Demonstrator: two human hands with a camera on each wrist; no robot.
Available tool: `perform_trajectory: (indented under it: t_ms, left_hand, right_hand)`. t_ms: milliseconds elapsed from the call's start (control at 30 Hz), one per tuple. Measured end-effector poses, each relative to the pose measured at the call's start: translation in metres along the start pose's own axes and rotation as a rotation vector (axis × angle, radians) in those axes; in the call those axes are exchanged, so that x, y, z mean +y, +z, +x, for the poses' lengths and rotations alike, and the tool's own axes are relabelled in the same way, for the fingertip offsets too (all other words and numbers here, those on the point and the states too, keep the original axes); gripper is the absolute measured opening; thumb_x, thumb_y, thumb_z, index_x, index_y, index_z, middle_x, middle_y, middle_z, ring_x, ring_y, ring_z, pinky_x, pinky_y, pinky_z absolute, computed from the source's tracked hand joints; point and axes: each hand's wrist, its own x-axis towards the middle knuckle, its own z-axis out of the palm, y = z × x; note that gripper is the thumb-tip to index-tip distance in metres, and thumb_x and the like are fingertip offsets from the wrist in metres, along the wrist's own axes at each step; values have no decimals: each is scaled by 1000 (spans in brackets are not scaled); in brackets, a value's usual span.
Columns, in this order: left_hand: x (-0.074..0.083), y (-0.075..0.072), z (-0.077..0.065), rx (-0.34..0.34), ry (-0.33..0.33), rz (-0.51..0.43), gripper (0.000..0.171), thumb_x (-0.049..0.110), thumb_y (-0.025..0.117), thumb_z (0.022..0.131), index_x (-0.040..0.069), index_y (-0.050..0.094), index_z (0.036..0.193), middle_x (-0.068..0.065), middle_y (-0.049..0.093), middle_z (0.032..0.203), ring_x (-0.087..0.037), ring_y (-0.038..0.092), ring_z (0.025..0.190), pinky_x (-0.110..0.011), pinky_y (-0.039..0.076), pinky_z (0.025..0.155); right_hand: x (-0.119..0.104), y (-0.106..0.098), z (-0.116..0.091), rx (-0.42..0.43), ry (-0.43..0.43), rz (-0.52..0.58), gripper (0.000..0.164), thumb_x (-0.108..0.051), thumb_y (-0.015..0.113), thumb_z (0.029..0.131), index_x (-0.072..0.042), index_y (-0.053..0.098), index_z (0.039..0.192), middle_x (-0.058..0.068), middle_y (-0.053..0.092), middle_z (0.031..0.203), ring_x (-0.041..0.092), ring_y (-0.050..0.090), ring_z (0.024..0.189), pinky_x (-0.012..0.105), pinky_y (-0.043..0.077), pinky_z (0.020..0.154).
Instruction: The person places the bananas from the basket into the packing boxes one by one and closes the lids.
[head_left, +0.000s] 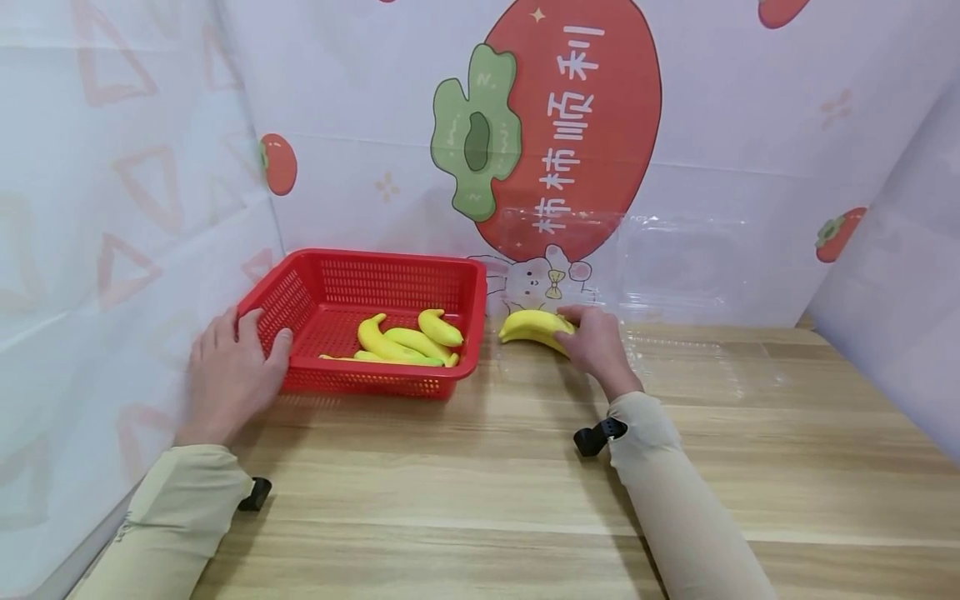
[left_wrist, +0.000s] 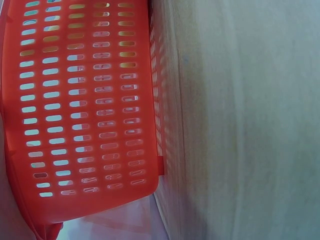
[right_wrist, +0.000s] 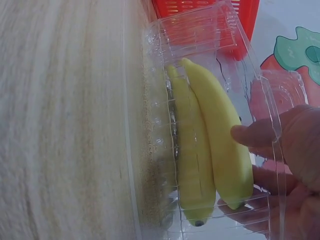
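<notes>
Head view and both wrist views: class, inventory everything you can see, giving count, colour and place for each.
Perforated basket: one, red, on the table, left of centre
Basket bananas: at least four, yellow, some overlapping, inside the basket
Clamshell bananas: two visible, yellow, in the clamshell
Plastic clamshell: one, clear, right of the basket
Table: one, light wood-grain, beneath these
Persimmon-print backdrop: sheet count unclear, white with red and green prints, behind the table
Wrist devices: two, black, one per wrist
Sleeves: two, beige, on the forearms
Left hand: one, bare, at the basket's left end
Right hand: one, bare, gripping a clamshell banana
</notes>
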Motion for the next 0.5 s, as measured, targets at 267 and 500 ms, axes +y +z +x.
perform_trajectory:
  t_ms: [267, 500]
  left_hand:
    - [0, 0, -1, 2, -2, -6, 75, 46, 38, 108, -10, 32, 156, -42, 25, 160, -60, 26, 141, -75, 21, 118]
    - [0, 0, 1, -1, -6, -1, 76, 47, 37, 108, -10, 31, 157, -42, 24, 161, -60, 25, 143, -75, 20, 120]
  right_hand:
    - [-5, -4, -5, 86, -71, 25, 52, -24, 69, 102, -10, 59, 152, 21, 65, 146, 39, 60, 135, 52, 54, 112]
    - [-10, -13, -8, 159, -100, 96, 48, -25, 67, 103, -11, 62, 149, 19, 67, 145, 38, 61, 134, 52, 58, 108]
